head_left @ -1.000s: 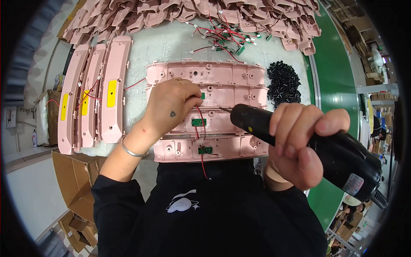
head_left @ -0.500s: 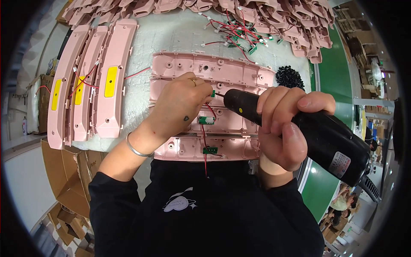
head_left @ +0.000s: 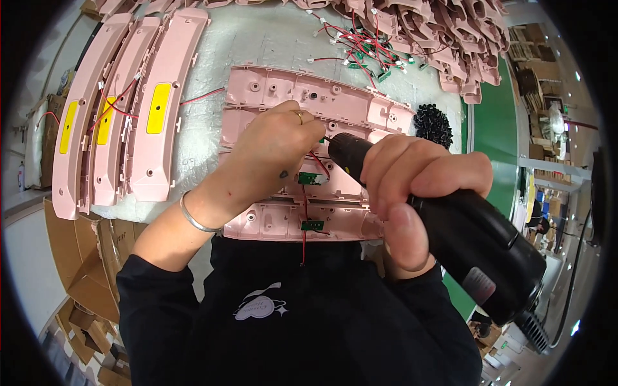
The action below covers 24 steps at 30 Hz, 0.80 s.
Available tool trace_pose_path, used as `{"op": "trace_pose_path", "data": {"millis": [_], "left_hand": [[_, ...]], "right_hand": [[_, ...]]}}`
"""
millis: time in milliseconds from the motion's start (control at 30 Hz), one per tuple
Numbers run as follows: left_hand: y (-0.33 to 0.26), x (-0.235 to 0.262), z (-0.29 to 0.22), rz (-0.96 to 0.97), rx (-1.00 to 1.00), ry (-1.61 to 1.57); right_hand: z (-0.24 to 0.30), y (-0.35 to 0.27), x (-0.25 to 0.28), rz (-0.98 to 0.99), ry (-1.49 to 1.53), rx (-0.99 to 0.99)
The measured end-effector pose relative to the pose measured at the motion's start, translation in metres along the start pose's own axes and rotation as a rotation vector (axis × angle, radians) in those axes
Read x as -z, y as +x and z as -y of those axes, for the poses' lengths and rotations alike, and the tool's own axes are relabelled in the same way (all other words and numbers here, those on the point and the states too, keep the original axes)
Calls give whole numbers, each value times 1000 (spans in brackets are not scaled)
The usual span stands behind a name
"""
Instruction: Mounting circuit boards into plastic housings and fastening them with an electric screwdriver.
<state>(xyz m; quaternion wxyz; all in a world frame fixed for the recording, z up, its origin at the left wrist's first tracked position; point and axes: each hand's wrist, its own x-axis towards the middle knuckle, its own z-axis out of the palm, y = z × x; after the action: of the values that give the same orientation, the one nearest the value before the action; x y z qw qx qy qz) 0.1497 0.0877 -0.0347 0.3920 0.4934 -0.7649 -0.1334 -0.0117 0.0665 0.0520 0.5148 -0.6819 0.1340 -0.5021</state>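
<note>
The pink shells (head_left: 347,222) look like moulded plastic, smooth with a soft sheen, and the yellow patches (head_left: 156,121) on some are flat and matt. The driver (head_left: 483,241) has a black plastic body, faintly glossy. Green circuit boards (head_left: 313,225) carry red plastic-coated wires (head_left: 203,96). A pale, wrinkled plastic-like sheet (head_left: 257,40) lies under the shells. The bangle (head_left: 194,217) is polished metal, the sleeve (head_left: 154,302) matt black cloth, the box (head_left: 78,264) dull brown cardboard.

Down it peered from the head, a wide fisheye view, close over left hand (head_left: 277,140), right hand (head_left: 421,177) and table (head_left: 492,122)!
</note>
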Motion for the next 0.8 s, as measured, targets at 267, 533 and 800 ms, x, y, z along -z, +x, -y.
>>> {"op": "trace_pose_path", "data": {"millis": [267, 533, 800], "left_hand": [[6, -2, -3, 15, -50, -47], [2, 6, -3, -41, 48, -16], [4, 3, -9, 3, 69, 89]], "right_hand": [[1, 4, 6, 163, -164, 56], [4, 3, 30, 23, 11, 141], [49, -41, 123, -583, -274, 50]]}}
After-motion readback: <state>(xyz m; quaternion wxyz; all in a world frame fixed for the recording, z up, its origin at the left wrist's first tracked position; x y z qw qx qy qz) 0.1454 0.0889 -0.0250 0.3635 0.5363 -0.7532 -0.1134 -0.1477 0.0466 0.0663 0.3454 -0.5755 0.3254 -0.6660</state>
